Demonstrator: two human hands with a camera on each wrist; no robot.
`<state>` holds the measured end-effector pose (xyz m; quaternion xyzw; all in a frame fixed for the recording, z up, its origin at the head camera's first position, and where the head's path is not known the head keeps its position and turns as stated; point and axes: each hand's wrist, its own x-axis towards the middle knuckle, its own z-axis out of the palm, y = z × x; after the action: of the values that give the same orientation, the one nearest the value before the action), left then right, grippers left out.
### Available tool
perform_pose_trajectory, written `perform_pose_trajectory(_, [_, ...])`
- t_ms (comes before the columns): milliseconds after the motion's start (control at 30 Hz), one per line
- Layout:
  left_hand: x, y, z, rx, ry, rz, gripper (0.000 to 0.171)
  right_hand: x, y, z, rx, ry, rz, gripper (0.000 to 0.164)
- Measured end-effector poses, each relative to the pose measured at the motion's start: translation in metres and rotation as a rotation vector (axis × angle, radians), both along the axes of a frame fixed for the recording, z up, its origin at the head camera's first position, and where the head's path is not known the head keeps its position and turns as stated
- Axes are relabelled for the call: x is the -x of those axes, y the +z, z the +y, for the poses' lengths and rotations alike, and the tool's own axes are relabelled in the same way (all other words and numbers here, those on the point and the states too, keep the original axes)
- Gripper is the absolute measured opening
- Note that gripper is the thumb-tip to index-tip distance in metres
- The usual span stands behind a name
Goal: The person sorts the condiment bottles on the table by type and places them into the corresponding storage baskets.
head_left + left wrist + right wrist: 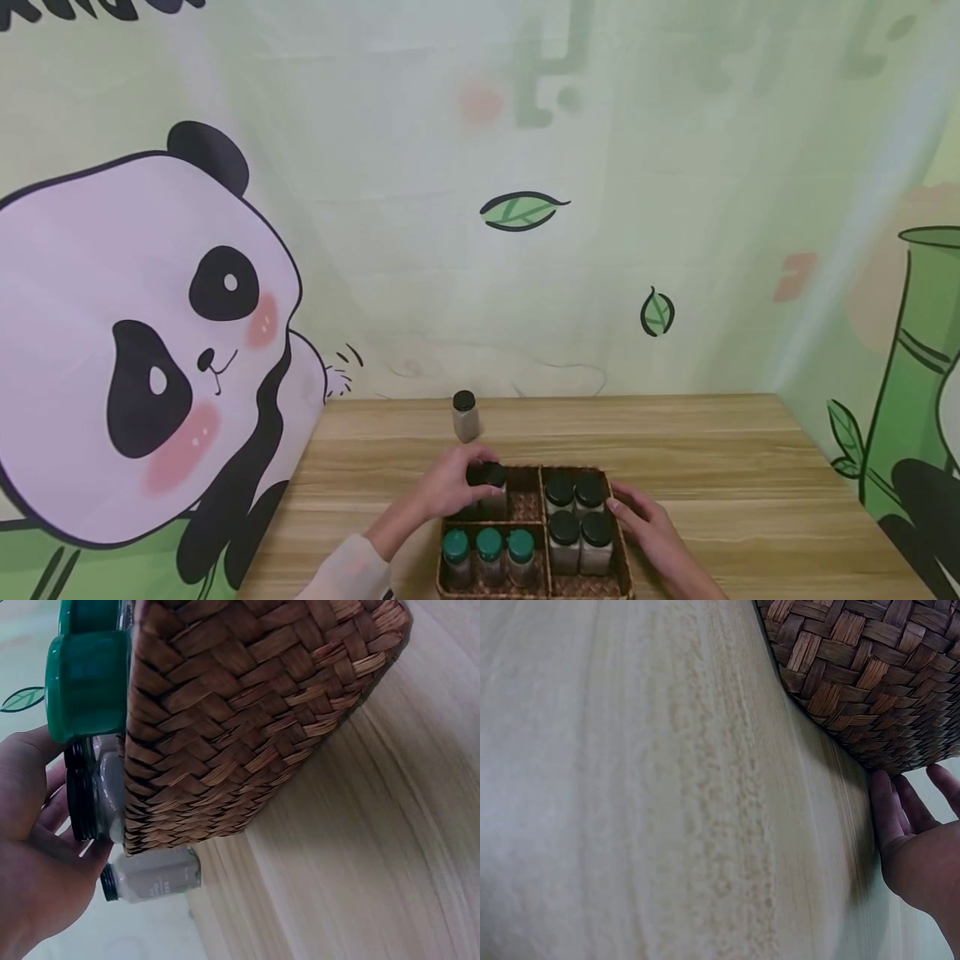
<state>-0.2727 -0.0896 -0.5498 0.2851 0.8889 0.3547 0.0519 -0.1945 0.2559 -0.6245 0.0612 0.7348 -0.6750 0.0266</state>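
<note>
A woven basket with compartments stands on the table. In its back left compartment are black-capped jars, and my left hand grips one black-capped jar between thumb and fingers. The left wrist view shows that hand around the black cap, beside the basket wall. My right hand touches the basket's right side with fairly straight fingers. In the right wrist view, its fingers lie against the lower part of the woven wall.
Several black-capped jars fill much of the basket's right compartment. Three green-capped jars stand in the front left one. Behind the basket, a single black-capped jar stands on the wooden table, near the panda-printed backdrop.
</note>
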Motion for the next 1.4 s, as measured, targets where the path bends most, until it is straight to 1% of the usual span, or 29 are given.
perform_pose_trajectory(167, [0.003, 0.004, 0.000, 0.024, -0.019, -0.011, 0.044, 0.002, -0.001, 0.002, 0.002, -0.005, 0.000, 0.050])
perform_pose_trajectory(333, [0.004, 0.008, 0.000, 0.058, -0.054, -0.007, 0.046, 0.002, -0.004, 0.002, 0.011, 0.004, 0.009, 0.050])
perform_pose_trajectory(467, [0.005, 0.009, 0.000, 0.075, -0.080, -0.011, 0.048, 0.001, -0.004, 0.002, 0.028, -0.001, 0.011, 0.048])
perform_pose_trajectory(600, [0.005, 0.009, 0.002, 0.087, -0.084, -0.013, 0.051, 0.002, -0.004, 0.002, 0.028, -0.008, 0.012, 0.048])
perform_pose_trajectory(700, [0.005, 0.010, 0.003, 0.095, -0.068, -0.041, 0.055, 0.002, -0.004, 0.002, 0.025, -0.005, 0.016, 0.047])
perform_pose_trajectory(800, [0.005, 0.013, 0.003, 0.036, -0.049, -0.102, 0.052, 0.001, -0.003, 0.003, 0.024, 0.000, 0.013, 0.047])
perform_pose_trajectory(867, [0.006, 0.015, 0.003, -0.038, -0.028, -0.134, 0.047, 0.001, -0.002, 0.003, 0.017, 0.007, 0.005, 0.049])
perform_pose_trajectory(933, [0.008, 0.019, 0.003, -0.121, -0.002, -0.135, 0.042, 0.001, -0.001, 0.003, 0.013, 0.013, -0.004, 0.051])
perform_pose_trajectory(1033, [0.014, 0.022, 0.002, -0.207, 0.077, -0.085, 0.038, 0.001, 0.001, 0.003, 0.004, 0.025, -0.015, 0.053])
perform_pose_trajectory(1200, [0.032, 0.023, 0.003, -0.315, 0.262, 0.031, 0.038, 0.002, 0.002, 0.004, 0.005, 0.009, -0.027, 0.052])
perform_pose_trajectory(1300, [0.043, 0.021, 0.004, -0.355, 0.355, 0.085, 0.042, 0.003, 0.000, 0.005, -0.001, 0.009, -0.011, 0.052])
perform_pose_trajectory(1400, [0.051, 0.016, 0.003, -0.350, 0.424, 0.111, 0.052, 0.002, -0.003, 0.005, -0.010, 0.021, -0.008, 0.053])
